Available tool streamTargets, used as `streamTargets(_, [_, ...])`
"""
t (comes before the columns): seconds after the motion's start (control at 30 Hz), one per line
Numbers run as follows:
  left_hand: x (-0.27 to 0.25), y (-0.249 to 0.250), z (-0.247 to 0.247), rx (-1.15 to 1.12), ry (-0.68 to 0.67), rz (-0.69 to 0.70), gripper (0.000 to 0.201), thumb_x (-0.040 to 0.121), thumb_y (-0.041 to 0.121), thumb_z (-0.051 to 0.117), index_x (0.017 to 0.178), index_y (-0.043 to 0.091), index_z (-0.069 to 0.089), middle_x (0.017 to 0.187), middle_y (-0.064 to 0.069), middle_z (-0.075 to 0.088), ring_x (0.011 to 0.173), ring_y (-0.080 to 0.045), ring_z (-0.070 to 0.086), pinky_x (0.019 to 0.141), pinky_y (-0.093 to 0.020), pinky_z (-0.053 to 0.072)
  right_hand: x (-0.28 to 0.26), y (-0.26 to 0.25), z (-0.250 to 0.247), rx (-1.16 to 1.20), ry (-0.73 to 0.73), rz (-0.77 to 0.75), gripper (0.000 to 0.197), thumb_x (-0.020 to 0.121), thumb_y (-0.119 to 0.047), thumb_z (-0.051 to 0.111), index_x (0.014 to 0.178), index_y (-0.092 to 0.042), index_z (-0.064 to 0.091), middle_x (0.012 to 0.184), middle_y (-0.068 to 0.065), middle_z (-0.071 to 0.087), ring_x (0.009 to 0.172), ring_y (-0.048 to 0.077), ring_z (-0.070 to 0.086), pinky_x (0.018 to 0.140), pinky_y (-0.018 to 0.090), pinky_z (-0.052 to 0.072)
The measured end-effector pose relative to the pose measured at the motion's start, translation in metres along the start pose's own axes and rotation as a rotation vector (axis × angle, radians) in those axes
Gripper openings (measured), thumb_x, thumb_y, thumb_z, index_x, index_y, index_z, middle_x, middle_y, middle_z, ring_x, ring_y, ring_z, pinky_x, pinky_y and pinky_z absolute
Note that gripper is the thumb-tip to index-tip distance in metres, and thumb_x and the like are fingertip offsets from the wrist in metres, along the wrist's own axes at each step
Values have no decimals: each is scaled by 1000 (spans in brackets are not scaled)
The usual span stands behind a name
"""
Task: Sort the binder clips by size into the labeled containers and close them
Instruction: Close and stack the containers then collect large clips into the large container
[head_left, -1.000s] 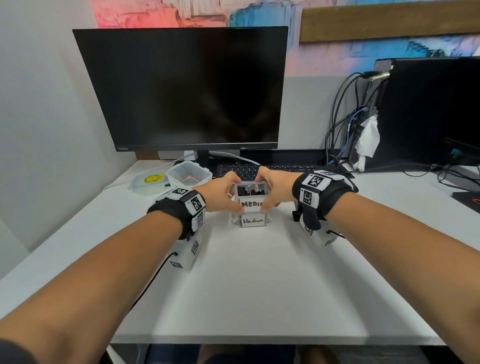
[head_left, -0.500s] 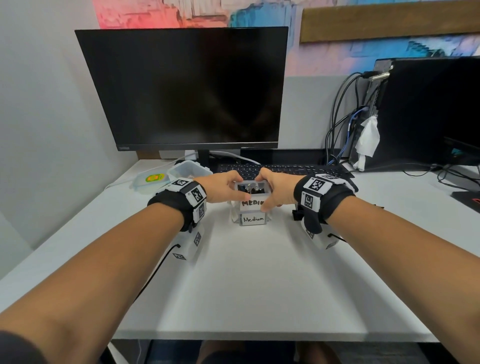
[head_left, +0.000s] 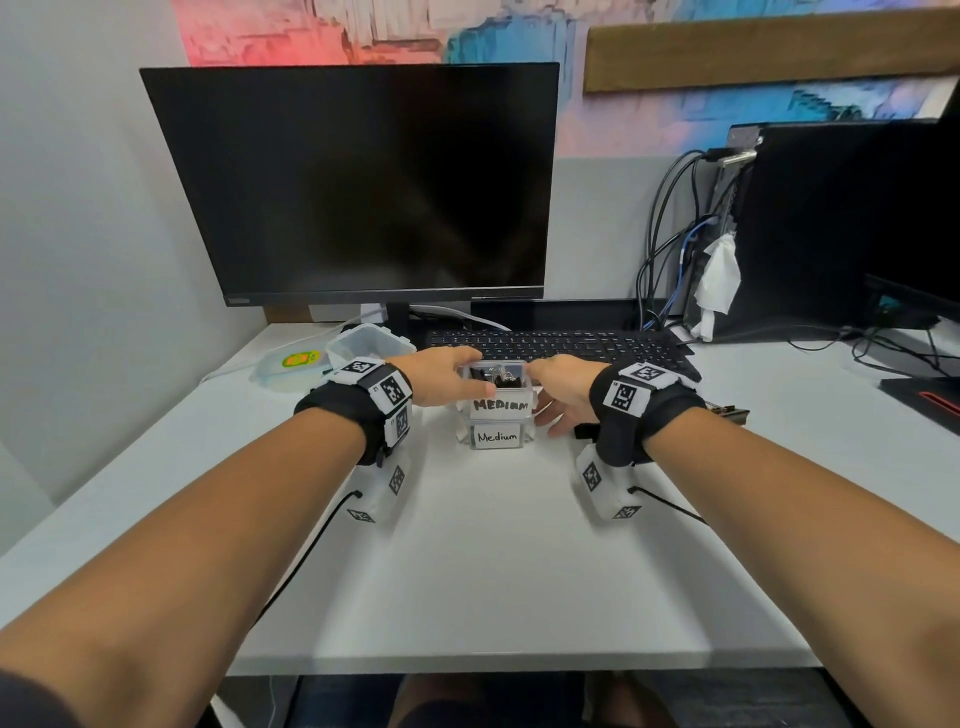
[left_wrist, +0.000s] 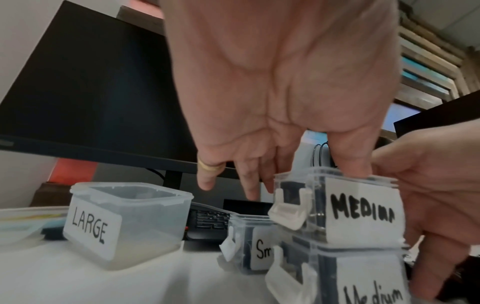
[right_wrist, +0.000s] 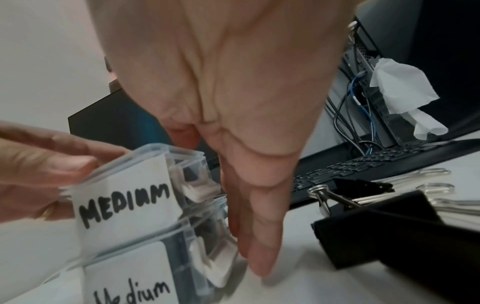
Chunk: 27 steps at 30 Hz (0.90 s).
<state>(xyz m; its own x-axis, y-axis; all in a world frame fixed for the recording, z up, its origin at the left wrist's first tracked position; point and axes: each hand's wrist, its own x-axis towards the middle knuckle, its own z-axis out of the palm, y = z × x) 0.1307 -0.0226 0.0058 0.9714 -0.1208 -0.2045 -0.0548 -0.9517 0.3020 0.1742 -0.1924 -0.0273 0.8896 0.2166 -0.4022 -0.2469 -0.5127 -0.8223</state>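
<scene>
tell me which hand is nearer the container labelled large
Left. The left hand is at the left side of the medium stack, close to the LARGE container; the right hand is on the stack's right side, farther away.

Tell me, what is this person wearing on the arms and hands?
Each wrist carries a black strap with white blocks bearing black-and-white square code markers. Below each hangs a white box with more markers and a thin black cable. The left hand wears a gold ring. Forearms are bare.

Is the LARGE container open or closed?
Open: the LARGE container has no lid on its rim; a lid lies beside it.
</scene>
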Motion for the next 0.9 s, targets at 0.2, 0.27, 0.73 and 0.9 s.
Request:
streamTargets(0.2, [-3, 4, -4, -26, 3, 41, 70, 94, 49, 50, 152, 23, 21, 155, 1, 29, 138, -19, 34, 114, -36, 30, 6, -4, 4, 1, -51, 71, 38, 98, -35, 30, 90, -5, 53, 102, 22, 56, 91, 38, 56, 95, 52, 42])
streamTargets(0.27, [-2, 5, -4, 7, -3, 46, 65, 94, 47, 50, 150, 24, 25, 153, 1, 33, 136, -19, 38, 112, -35, 32, 8, -3, 4, 10, -53, 79, 38, 98, -38, 30, 89, -7, 52, 103, 22, 55, 92, 37, 55, 97, 54, 42])
streamTargets(0.73, [4, 2, -7, 22, -25, 37, 61, 89, 52, 56, 143, 32, 36, 143, 8, 46, 127, -17, 47, 108, -39, 38, 6, -1, 5, -44, -13, 73, 42, 93, -47, 30, 83, -13, 52, 83, 12, 58, 63, 25, 51, 60, 30, 39])
streamTargets(0.9, [6, 4, -11, 76, -40, 25, 63, 86, 56, 57, 142, 36, 36, 143, 13, 46, 127, -15, 47, 109, -42, 38, 9, -3, 2, -9, -11, 70, 35, 95, -44, 35, 89, -13, 49, 78, 13, 55, 75, 30, 55, 71, 36, 44])
